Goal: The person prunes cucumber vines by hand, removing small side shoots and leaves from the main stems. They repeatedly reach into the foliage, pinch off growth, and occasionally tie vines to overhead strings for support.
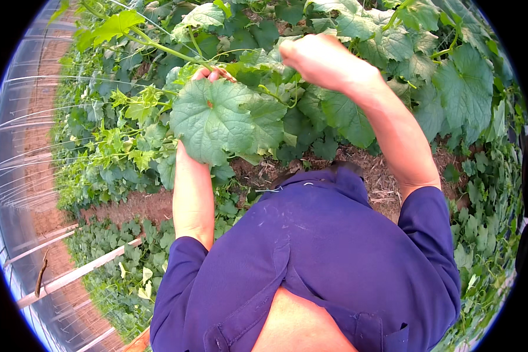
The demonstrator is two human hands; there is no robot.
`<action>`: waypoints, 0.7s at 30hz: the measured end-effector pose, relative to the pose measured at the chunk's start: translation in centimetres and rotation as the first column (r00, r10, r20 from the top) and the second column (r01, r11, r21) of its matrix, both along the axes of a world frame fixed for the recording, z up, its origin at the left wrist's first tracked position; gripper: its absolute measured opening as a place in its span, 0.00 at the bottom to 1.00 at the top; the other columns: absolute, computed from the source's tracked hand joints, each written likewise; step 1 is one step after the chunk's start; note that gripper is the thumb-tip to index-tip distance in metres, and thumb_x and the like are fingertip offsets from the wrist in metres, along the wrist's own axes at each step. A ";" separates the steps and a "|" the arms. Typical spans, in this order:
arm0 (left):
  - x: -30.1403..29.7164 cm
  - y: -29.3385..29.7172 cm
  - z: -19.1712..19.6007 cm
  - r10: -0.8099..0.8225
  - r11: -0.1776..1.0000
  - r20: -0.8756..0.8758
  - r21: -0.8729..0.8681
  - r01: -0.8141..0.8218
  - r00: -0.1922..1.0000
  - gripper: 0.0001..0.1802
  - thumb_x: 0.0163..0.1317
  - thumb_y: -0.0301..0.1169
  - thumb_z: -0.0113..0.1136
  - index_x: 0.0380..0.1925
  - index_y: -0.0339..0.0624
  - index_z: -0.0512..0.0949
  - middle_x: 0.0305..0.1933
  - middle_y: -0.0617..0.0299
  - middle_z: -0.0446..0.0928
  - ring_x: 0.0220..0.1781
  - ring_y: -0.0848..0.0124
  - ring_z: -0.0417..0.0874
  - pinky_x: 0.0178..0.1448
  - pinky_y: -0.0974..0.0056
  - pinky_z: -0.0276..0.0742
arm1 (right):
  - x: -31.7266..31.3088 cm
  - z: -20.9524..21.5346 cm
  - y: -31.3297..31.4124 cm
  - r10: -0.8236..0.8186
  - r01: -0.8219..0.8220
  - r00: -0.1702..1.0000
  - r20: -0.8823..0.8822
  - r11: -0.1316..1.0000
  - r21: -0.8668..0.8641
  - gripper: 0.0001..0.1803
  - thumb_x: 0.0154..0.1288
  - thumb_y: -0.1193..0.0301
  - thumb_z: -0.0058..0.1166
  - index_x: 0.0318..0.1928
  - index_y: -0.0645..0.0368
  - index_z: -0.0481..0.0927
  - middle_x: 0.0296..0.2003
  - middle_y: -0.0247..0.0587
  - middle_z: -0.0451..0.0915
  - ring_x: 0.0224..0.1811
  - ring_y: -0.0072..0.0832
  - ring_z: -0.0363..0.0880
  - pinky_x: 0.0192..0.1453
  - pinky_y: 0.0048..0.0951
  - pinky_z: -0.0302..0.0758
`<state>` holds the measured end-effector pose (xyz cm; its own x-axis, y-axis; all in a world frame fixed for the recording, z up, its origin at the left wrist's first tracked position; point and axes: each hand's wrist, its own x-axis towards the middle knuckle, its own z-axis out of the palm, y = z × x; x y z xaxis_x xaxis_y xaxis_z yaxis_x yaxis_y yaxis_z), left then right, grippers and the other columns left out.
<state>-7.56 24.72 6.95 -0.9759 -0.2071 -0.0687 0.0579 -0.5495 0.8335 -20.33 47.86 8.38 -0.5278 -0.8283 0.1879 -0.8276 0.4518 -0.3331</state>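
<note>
Both my arms reach up into a climbing vine with broad green leaves. My left hand [212, 74] is mostly hidden behind a large round leaf [217, 120]; only its fingertips show, next to a thin green stem [158, 47]. My right hand [318, 58] is raised higher and to the right, its fingers curled into the foliage around a stem or leaf that I cannot make out. My blue short-sleeved shirt [322, 252] fills the lower middle of the view.
Dense vine leaves [452, 82] cover the top and right. Bare brown soil [146, 205] runs between plant rows at left. A curved clear greenhouse cover with pale ribs [17, 146] stands at far left. Pale rails [76, 273] lie low at left.
</note>
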 end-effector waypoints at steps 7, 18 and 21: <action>-1.3 -1.4 -0.7 0.130 0.938 -0.001 0.325 -0.122 0.992 0.07 0.69 0.27 0.52 0.45 0.40 0.72 0.44 0.53 0.76 0.48 0.62 0.78 0.59 0.56 0.77 | 5.4 0.5 10.0 0.151 0.059 0.722 0.675 0.959 -0.277 0.05 0.68 0.72 0.55 0.36 0.62 0.78 0.22 0.31 0.76 0.26 0.16 0.74 0.29 0.23 0.71; -6.7 0.5 0.8 0.114 0.727 -0.015 -0.680 -0.094 0.993 0.14 0.62 0.34 0.67 0.39 0.32 0.82 0.31 0.62 0.83 0.30 0.77 0.82 0.37 0.71 0.79 | 11.5 -11.8 2.3 -0.106 0.135 0.958 0.265 0.986 -0.093 0.10 0.65 0.66 0.53 0.36 0.60 0.81 0.32 0.49 0.83 0.37 0.50 0.82 0.42 0.46 0.79; -7.1 1.1 0.0 0.121 0.652 -0.040 -0.750 -0.110 0.992 0.15 0.62 0.37 0.68 0.36 0.34 0.82 0.29 0.66 0.82 0.28 0.82 0.77 0.32 0.74 0.73 | 8.0 -9.3 -2.0 -0.138 0.355 0.838 0.527 0.873 -0.335 0.17 0.70 0.60 0.52 0.36 0.64 0.79 0.29 0.43 0.83 0.30 0.36 0.82 0.36 0.35 0.78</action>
<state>-14.67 25.84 6.96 -0.9409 -0.3042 0.1491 0.0640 0.2726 0.9600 -12.36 45.85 -0.89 -0.8142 -0.5620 0.1458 -0.3955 0.3531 -0.8479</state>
